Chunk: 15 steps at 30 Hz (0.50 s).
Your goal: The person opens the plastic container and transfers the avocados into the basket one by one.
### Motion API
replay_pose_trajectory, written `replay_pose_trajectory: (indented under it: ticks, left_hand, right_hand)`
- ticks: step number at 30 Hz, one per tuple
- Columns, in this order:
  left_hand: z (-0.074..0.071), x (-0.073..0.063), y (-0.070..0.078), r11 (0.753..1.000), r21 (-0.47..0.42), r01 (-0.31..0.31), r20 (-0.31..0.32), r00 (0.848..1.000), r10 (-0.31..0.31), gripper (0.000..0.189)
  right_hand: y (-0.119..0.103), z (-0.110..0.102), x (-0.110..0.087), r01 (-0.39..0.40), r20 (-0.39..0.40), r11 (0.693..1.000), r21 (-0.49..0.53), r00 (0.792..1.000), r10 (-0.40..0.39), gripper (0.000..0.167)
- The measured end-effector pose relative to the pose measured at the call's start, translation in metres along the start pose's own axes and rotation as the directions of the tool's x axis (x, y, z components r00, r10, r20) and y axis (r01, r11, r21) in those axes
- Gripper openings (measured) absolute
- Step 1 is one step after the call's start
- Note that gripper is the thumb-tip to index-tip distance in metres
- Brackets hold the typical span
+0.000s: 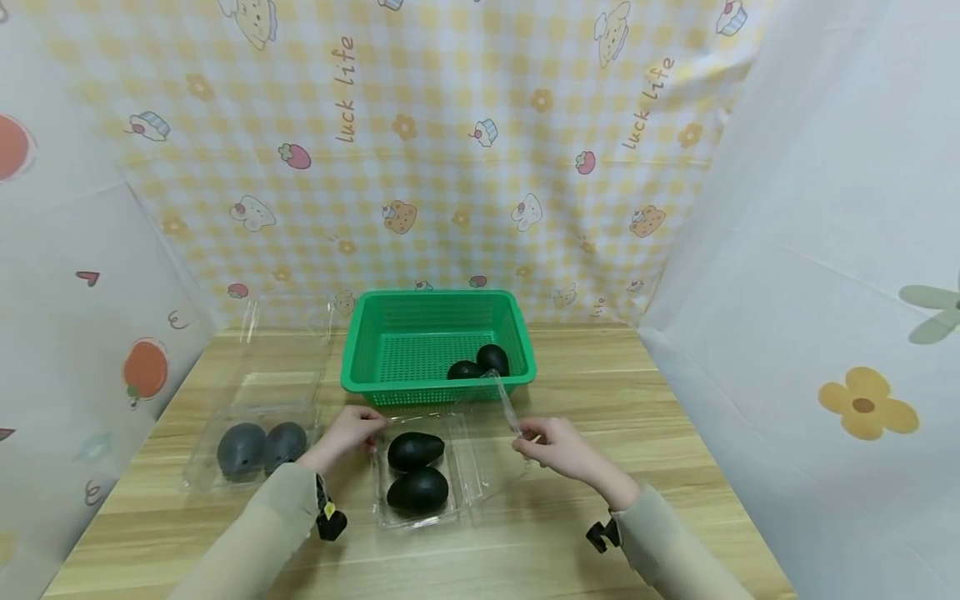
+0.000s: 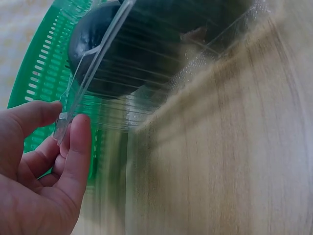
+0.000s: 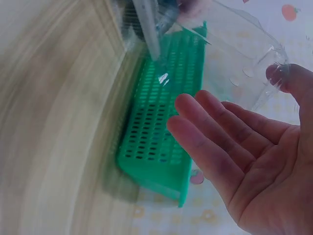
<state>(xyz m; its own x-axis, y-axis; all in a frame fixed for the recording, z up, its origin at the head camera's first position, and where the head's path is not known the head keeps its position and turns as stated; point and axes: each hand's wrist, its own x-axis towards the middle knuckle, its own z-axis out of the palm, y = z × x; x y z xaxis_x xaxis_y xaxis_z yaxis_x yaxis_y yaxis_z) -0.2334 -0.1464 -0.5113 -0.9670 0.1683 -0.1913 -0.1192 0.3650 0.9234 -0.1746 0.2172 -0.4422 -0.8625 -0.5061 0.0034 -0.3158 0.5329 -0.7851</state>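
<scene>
A clear plastic clamshell box (image 1: pixel 381 510) lies in front of me, holding two dark, glossy avocados (image 1: pixel 417 490). My left hand (image 1: pixel 360 427) pinches the rim at its upper left corner, thumb on one side and fingers on the other, as the left wrist view also shows. The clear lid (image 3: pixel 234 44) is hinged on the box's right side and tilts up and outward. My right hand (image 1: pixel 553 446) is at the lid's free edge. In the right wrist view its thumb touches the lid's corner while the other fingers extend straight, spread away from the thumb.
Behind the box stands a green plastic basket (image 1: pixel 352 350) with two dark avocados (image 1: pixel 492 358) in its right front corner. To the left, another clear clamshell (image 1: pixel 197 475) lies with its lid raised, holding two dark fruits (image 1: pixel 242 452). A patterned curtain (image 1: pixel 450 167) hangs behind the wooden table (image 1: pixel 615 375).
</scene>
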Motion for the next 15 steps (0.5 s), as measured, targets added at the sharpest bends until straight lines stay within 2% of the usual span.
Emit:
replay_pose_trajectory:
  ticks: [7, 15]
  left_hand:
    - [0.001, 0.002, 0.006, 0.999, -0.007, 0.040, -0.010, 0.999, -0.040, 0.025]
    - [0.000, 0.008, 0.007, 0.997, -0.032, 0.075, -0.023, 0.997, -0.076, 0.028]
  right_hand:
    - [0.019, 0.000, -0.011, -0.054, -0.004, 0.998, 0.025, 0.999, 0.055, 0.034]
    - [0.038, 0.004, -0.017, -0.086, -0.009, 0.996, 0.019, 0.996, 0.087, 0.037]
